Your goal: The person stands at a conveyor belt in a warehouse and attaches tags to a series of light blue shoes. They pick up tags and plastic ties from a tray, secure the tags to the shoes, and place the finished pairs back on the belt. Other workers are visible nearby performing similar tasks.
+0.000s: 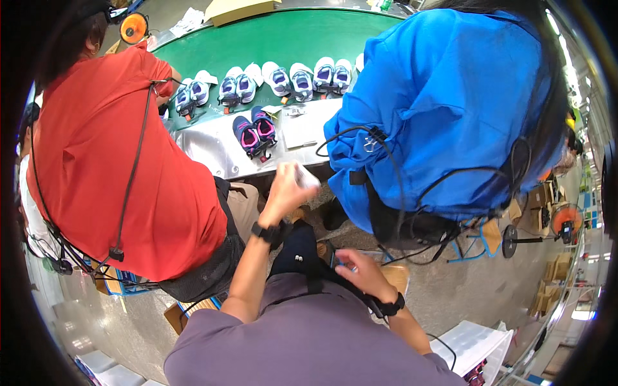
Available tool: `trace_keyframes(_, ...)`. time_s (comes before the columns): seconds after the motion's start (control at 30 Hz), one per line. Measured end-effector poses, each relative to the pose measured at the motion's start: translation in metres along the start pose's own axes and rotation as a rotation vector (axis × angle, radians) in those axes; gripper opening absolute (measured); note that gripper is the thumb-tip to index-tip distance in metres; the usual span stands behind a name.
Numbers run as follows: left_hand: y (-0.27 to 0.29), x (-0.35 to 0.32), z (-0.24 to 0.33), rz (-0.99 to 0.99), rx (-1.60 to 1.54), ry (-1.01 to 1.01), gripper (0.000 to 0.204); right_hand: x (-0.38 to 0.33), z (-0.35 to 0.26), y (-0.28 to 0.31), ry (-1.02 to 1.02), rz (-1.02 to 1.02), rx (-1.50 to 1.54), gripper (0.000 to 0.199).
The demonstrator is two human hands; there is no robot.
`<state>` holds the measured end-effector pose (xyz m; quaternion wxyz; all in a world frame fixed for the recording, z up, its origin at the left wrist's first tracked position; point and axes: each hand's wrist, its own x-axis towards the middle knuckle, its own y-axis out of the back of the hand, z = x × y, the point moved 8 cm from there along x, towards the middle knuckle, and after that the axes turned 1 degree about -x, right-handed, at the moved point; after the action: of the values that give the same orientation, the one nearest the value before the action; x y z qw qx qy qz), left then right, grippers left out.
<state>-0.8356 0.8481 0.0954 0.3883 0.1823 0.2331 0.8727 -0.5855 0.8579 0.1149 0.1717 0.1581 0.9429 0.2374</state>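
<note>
The person's left grip is closed around a small pale thing, pinching it between thumb and fingers; its exact kind is too blurred to tell. The pale thing is held up in front of the near edge of the bench, in the gap between two co-workers. The right grip is lower and nearer the body, over the lap, its fingers partly curled; whether they press on anything I cannot tell. A black band circles the left wrist, and another dark band is on the right one.

Just beyond the left grip, a pair of navy shoes with pink linings stands on a silver tray at the near side of the bench. To their right lies a white sheet. Farther back, pale shoes with purple linings stand in a row on the green surface. A co-worker in a red top sits at the left, and one in a blue top at the right, dark cables trailing down both backs. A white crate stands at lower right.
</note>
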Motion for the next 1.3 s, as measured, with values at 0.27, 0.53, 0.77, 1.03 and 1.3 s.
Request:
trace_keyframes(0.27,-0.071,0.147,-0.068,0.109,0.044,0.065,0.045,-0.069,0.076,-0.046,-0.268,-0.269,-0.15,0.035)
trace_keyframes(0.53,-0.162,0.2,-0.062,-0.047,0.319,-0.289,0.051,-0.126,0.137,-0.058,-0.527,-0.006,-0.097,0.034)
trace_keyframes(0.77,-0.184,0.202,-0.083,-0.237,0.682,-0.361,0.059,-0.157,0.176,-0.091,-0.699,0.233,-0.033,0.025)
trace_keyframes(1.03,-0.144,0.184,-0.032,0.066,0.266,-0.653,0.014,-0.242,0.281,-0.183,-0.748,0.138,0.372,0.033)
trace_keyframes(1.3,-0.193,0.209,-0.036,-0.093,0.208,-0.432,0.016,-0.254,0.247,-0.194,-0.823,0.143,0.461,0.042)
